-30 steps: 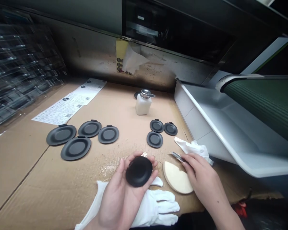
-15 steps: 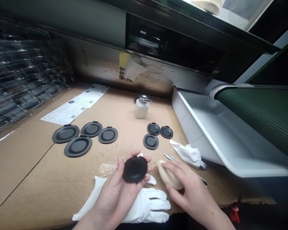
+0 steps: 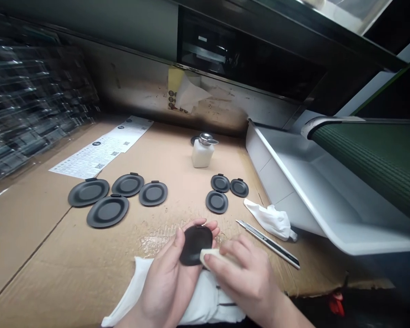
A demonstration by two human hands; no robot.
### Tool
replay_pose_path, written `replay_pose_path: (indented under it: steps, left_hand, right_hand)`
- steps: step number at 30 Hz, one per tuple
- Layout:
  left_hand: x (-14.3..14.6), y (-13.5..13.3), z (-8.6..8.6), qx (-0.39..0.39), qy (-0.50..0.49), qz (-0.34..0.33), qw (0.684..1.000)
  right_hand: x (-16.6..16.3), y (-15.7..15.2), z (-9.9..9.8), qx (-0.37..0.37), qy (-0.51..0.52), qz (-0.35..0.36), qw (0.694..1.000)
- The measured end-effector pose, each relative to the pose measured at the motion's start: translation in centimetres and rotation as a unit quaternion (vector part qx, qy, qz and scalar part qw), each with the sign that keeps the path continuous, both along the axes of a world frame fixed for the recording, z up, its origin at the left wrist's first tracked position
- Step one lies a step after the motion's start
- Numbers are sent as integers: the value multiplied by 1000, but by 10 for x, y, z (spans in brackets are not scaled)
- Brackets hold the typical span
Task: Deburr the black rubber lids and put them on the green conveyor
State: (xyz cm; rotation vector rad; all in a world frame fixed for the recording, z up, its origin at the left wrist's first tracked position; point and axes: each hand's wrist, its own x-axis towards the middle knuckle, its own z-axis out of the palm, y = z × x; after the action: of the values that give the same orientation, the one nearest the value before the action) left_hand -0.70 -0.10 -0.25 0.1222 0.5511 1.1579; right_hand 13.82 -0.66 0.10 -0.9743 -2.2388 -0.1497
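In my left hand [image 3: 171, 278] lies a rounded black lid [image 3: 195, 246], its smooth face turned up, with the thumb over its left edge. My right hand [image 3: 249, 269] grips a cream-coloured pad [image 3: 208, 256] whose edge meets the lower right of that lid. Below both hands a white glove [image 3: 201, 305] is spread on the cardboard, partly covered by them. Several similar black lids [image 3: 107, 211] lie to the left, and three smaller-looking ones [image 3: 217, 202] lie beyond my hands. A box cutter [image 3: 269, 243] rests to the right of my right hand.
A white pump bottle [image 3: 202, 155] stands farther back, with a dark piece behind it. Crumpled white cloth [image 3: 269, 218] lies beside a large white bin [image 3: 276, 171] on the right. Printed sheets [image 3: 102, 150] and stacked clear plastic trays [image 3: 30, 100] are at the left.
My right hand has moved left with the pad, bringing it from beside the black lid onto its lower right edge. More of the box cutter now shows.
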Motion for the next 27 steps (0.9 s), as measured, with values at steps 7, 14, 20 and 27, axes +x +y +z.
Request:
replay_pose_path:
  steps: [7, 14, 20, 27]
  left_hand:
    - [-1, 2, 0, -8, 28, -11, 1000]
    - [0, 3, -2, -20, 19, -4, 1000]
    - [1, 3, 3, -29, 42, 5, 999]
    - [1, 3, 2, -25, 16, 6, 1000]
  right_hand:
    - [0, 22, 20, -13, -20, -41, 999]
    - [-10, -10, 4, -41, 50, -19, 998]
    - [13, 24, 15, -79, 72, -71, 992]
    - [29, 7, 11, -120, 63, -5, 991]
